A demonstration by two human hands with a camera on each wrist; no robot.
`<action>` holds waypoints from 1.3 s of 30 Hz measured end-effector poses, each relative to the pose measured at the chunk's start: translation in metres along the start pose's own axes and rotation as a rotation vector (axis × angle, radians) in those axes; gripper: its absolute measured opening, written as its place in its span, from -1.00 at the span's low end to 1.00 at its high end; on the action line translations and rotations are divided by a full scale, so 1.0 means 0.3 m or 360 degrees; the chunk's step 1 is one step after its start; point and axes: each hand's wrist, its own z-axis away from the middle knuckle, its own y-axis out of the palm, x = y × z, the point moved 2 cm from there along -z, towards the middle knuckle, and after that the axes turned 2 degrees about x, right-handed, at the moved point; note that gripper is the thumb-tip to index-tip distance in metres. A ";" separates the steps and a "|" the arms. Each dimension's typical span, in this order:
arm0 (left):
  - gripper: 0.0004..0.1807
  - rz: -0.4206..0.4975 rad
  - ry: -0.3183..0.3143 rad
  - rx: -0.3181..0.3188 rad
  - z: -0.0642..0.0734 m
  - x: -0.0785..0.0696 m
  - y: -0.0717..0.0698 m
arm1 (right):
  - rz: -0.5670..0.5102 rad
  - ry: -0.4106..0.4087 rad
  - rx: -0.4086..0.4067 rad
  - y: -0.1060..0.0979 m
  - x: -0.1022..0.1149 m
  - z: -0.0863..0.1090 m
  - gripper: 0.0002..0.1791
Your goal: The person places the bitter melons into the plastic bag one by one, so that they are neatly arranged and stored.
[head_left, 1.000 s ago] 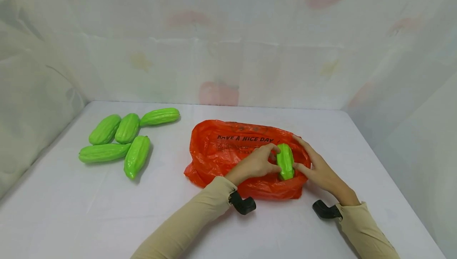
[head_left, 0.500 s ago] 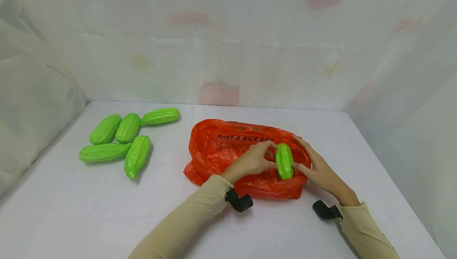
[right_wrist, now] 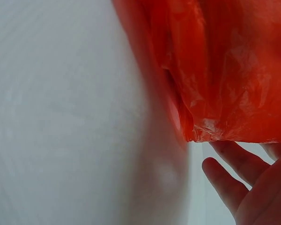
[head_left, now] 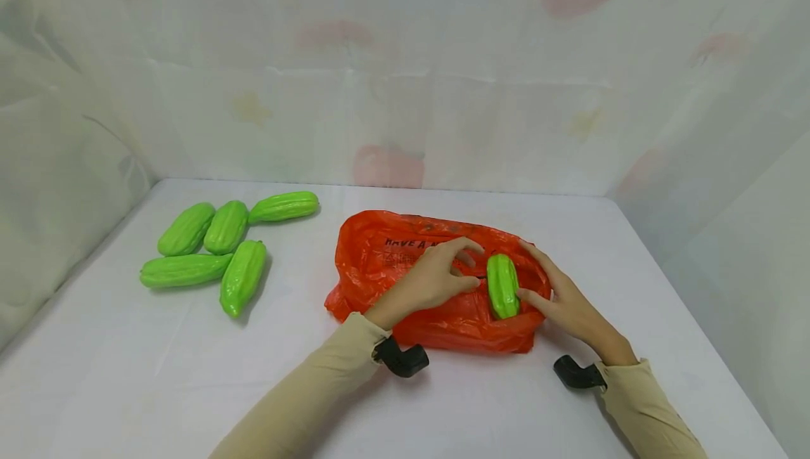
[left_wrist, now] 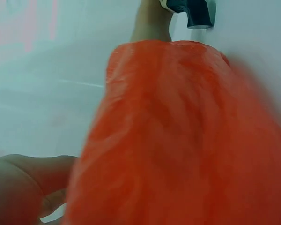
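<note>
Soft, even light of middling brightness fills the head view, seemingly from above, and the backdrop [head_left: 455, 128] looks slightly hazy. On the white table [head_left: 114, 375], a faint shadow hugs the right side of the nearest green gourd [head_left: 243, 278], and another lies beneath the left sleeve [head_left: 304, 389]. Small pale highlights shine on the red bag [head_left: 373, 262]. The left wrist view is dimmer, with a teal cast (the whites turn almost sea-green), and the bag blurs there, its right edge smeared. The right wrist view is greyish; glints crease the plastic, the bag's left edge is soft, and the right hand [right_wrist: 260, 190] looks fairly crisp.
</note>
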 end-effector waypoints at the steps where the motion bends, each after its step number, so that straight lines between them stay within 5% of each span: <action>1: -0.52 0.0029 0.0015 -0.0007 0.007 0.000 -0.008 | 0.0001 -0.0001 -0.0002 0.000 0.000 0.000 -0.16; 15: -0.56 0.0149 0.0147 -0.0115 0.087 0.021 -0.090 | -0.0015 -0.0005 -0.0017 0.005 -0.001 0.001 -0.16; 39: -0.59 0.0203 0.0310 -0.0252 0.156 0.053 -0.159 | -0.0013 -0.0008 -0.0017 0.008 -0.005 0.000 -0.16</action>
